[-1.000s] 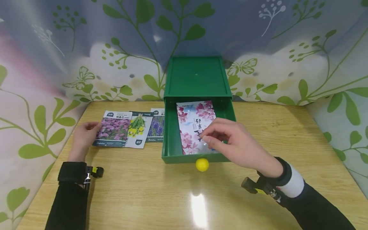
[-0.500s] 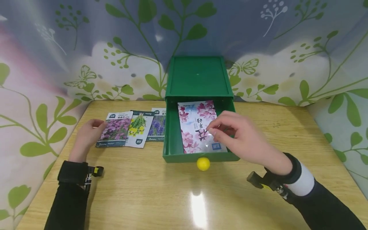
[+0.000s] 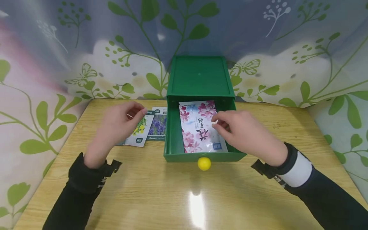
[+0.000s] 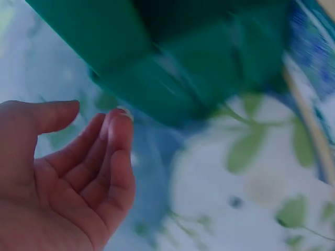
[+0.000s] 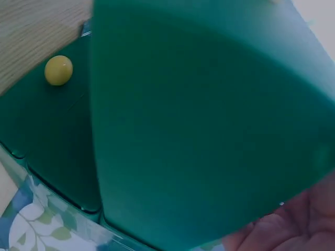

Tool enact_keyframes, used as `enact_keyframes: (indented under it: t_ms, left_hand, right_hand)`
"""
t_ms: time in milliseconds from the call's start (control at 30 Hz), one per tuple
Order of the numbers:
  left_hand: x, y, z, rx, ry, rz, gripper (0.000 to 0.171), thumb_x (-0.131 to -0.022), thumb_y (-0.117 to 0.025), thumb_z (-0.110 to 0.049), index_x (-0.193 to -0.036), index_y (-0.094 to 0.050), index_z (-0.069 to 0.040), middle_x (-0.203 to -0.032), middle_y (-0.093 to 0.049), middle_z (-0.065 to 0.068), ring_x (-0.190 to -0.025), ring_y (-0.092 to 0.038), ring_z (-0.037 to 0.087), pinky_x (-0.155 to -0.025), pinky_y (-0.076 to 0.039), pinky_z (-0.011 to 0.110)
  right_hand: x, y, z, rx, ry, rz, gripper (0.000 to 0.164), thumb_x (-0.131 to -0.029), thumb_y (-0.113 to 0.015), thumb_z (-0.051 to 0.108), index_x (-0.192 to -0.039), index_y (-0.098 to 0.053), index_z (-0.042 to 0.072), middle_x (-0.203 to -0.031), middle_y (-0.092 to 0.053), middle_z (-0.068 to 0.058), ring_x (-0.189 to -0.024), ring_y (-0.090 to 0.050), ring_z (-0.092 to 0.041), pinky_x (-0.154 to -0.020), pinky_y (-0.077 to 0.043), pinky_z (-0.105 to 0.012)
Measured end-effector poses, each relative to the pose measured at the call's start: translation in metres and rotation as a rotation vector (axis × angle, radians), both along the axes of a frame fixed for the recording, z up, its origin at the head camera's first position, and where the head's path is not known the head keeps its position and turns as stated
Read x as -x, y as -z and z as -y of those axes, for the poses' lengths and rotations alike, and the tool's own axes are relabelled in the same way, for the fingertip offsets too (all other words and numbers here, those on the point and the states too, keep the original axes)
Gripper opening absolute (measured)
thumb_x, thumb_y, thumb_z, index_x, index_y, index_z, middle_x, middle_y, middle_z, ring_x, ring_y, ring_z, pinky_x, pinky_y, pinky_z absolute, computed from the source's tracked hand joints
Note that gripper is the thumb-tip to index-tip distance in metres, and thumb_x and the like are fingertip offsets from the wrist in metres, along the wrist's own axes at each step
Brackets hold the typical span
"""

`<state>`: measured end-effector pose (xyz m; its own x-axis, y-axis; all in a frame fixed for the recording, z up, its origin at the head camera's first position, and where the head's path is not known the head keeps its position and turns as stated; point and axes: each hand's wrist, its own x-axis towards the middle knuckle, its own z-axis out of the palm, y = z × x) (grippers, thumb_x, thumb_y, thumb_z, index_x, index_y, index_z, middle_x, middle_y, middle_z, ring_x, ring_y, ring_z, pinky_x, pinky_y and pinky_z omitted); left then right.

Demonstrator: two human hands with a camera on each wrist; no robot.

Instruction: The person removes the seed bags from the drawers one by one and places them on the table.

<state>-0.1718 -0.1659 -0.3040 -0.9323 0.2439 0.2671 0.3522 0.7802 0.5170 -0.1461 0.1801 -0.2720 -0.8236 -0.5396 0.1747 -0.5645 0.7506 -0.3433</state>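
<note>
My left hand (image 3: 119,124) hovers over the seed packets left of the drawer. Its fingers are loosely bent, and the left wrist view shows nothing between thumb and fingers. Beneath it lie a packet with yellow flowers (image 3: 140,135), partly covered, and one with purple-blue flowers (image 3: 158,124); the pink-flower packet is nearly hidden. My right hand (image 3: 241,132) hangs over the drawer's right side, thumb and index finger apart at the edge of a white packet printed with pink blossoms (image 3: 192,127). That packet lies flat inside the pulled-out green drawer (image 3: 173,150).
The drawer slides out of a green box (image 3: 199,76) against the patterned backdrop (image 3: 115,57). A yellow round knob (image 3: 204,164) sticks out from its front. All stands on a wooden table (image 3: 143,191).
My left hand has left the pink-flower packet's left edge and moved right over the packets. My right hand has drawn slightly right, uncovering more of the blossom packet.
</note>
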Motion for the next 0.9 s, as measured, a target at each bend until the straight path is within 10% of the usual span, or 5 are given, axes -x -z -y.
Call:
enact_keyframes:
  t_ms: [233,500,900]
  left_hand:
    - [-0.010,-0.027,-0.048,0.042,0.276,-0.249,0.017,-0.099,-0.064,-0.026,-0.102,-0.072,-0.010,-0.088,-0.066,-0.002,-0.078,-0.060,0.012,-0.069,-0.048,0.031]
    - [-0.001,-0.024,-0.075,0.188,0.509,-0.295,0.012,-0.098,-0.066,-0.022,-0.100,-0.074,-0.013,-0.091,-0.067,-0.003,-0.078,-0.061,0.013,-0.070,-0.049,0.030]
    - [0.006,-0.024,-0.090,0.554,0.533,-0.246,0.038,-0.099,-0.064,-0.034,-0.064,-0.063,-0.020,-0.050,-0.041,-0.007,-0.051,-0.044,0.010,-0.068,-0.038,0.036]
  right_hand:
    - [0.006,0.004,0.006,-0.086,0.001,-0.056,0.015,-0.095,-0.067,0.012,-0.105,-0.070,0.001,-0.072,-0.060,-0.002,-0.060,-0.052,-0.015,-0.056,-0.046,-0.030]
    - [0.010,0.013,0.013,-0.236,0.010,-0.167,0.011,-0.094,-0.068,0.010,-0.095,-0.067,0.000,-0.068,-0.055,-0.006,-0.058,-0.057,-0.021,-0.055,-0.052,-0.036]
    - [0.013,0.017,0.013,-0.295,0.004,-0.199,0.015,-0.093,-0.070,0.014,-0.089,-0.066,0.000,-0.059,-0.051,-0.004,-0.048,-0.051,-0.016,-0.046,-0.047,-0.029]
